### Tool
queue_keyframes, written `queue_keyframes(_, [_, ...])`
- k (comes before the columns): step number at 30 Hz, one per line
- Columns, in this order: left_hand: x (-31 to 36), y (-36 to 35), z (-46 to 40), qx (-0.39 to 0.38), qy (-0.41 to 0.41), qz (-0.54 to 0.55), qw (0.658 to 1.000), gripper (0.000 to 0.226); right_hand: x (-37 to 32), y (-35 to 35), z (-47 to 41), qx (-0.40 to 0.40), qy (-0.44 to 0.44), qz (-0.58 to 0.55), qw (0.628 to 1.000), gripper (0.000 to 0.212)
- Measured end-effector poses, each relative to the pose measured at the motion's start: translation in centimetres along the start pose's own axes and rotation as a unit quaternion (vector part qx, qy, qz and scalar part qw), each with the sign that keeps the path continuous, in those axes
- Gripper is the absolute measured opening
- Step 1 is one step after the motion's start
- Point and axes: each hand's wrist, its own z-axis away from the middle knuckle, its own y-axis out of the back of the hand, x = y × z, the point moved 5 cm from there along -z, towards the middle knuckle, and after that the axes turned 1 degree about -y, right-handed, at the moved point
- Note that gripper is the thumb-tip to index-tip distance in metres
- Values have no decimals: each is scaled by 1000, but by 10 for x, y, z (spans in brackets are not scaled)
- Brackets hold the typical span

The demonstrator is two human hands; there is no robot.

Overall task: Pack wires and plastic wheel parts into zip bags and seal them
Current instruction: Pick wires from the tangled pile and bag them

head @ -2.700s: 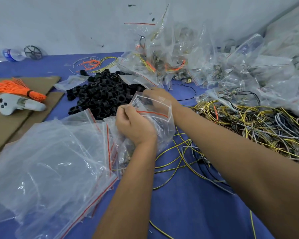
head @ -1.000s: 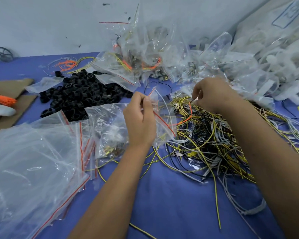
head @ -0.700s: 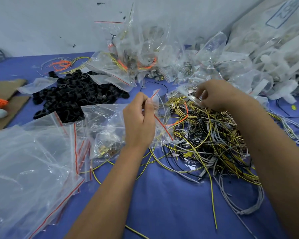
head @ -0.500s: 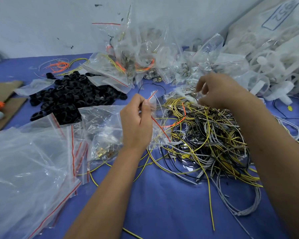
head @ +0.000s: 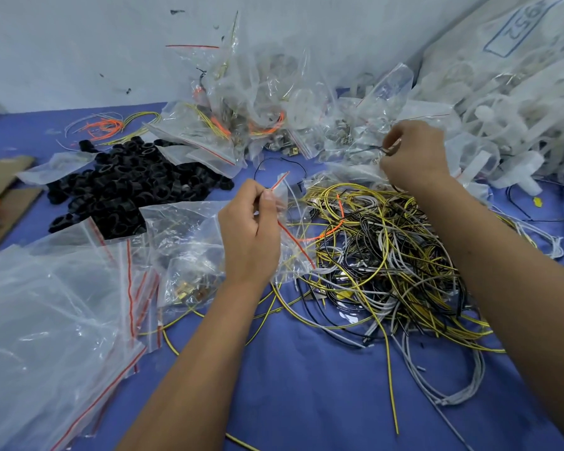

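Blue worktop [head: 306,402]: left hand [head: 251,232] pinches the zip bag [head: 293,252]; right hand [head: 414,157] pinches a wire [head: 370,149], which may snag in the tangle [head: 381,255].

Right hand [head: 414,154] fingertips and their pinched item hidden; empty bags [head: 46,320] cut off left

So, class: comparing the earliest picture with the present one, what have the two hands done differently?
The right hand let go of the zip bag, moved right and away, and now pinches a thin wire above the wire pile. The left hand still grips the bag's mouth. The black wheel parts stayed put.
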Motion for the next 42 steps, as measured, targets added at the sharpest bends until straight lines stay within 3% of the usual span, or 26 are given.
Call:
queue_keyframes(4, [0, 0, 0, 3, 1, -1, 1000, 29, 3, -2, -4, -9, 16, 18, 1000, 36])
queue_keyframes(7, [0, 0, 0, 4, 1, -4, 1000, 29, -21, 2, 6, -31, 144, -8, 989, 20])
queue_keyframes(10, [0, 0, 0, 4, 3, -2, 1000, 28, -42, -10, 21, -152, 230, -3, 961, 11])
queue_keyframes(13, [0, 0, 1, 7, 3, 1, 1000, 28, -34, -28, 19, -218, 207, 91, 949, 31])
queue_keyframes(16, [1, 0, 1, 6, 3, -2, 1000, 28, -24, -28, 11, -175, 184, 68, 965, 24])
queue_keyframes(19, [3, 0, 1, 7, 2, -1, 1000, 28, -18, -21, 6, -105, 174, 41, 978, 30])
queue_keyframes(22, [3, 0, 1, 7, 0, -5, 1000, 29, -11, -16, 2, -48, 181, 133, 973, 34])
queue_keyframes(28, [2, 0, 1, 4, 7, -5, 1000, 29, -10, -32, 1, -220, 141, 173, 950, 21])
queue_keyframes(31, [2, 0, 1, 3, 6, -2, 1000, 29, -15, -36, 1, -249, 149, 204, 935, 36])
queue_keyframes(34, [1, 0, 1, 3, 5, 0, 1000, 31, -17, -37, 2, -251, 172, 198, 932, 24])
queue_keyframes(39, [3, 1, 1, 4, 5, -2, 1000, 30, -21, -17, -7, -148, 188, 161, 958, 15])
queue_keyframes(42, [5, 1, 1, 16, 4, -9, 1000, 28, -28, 5, -8, -82, 173, 83, 978, 14])
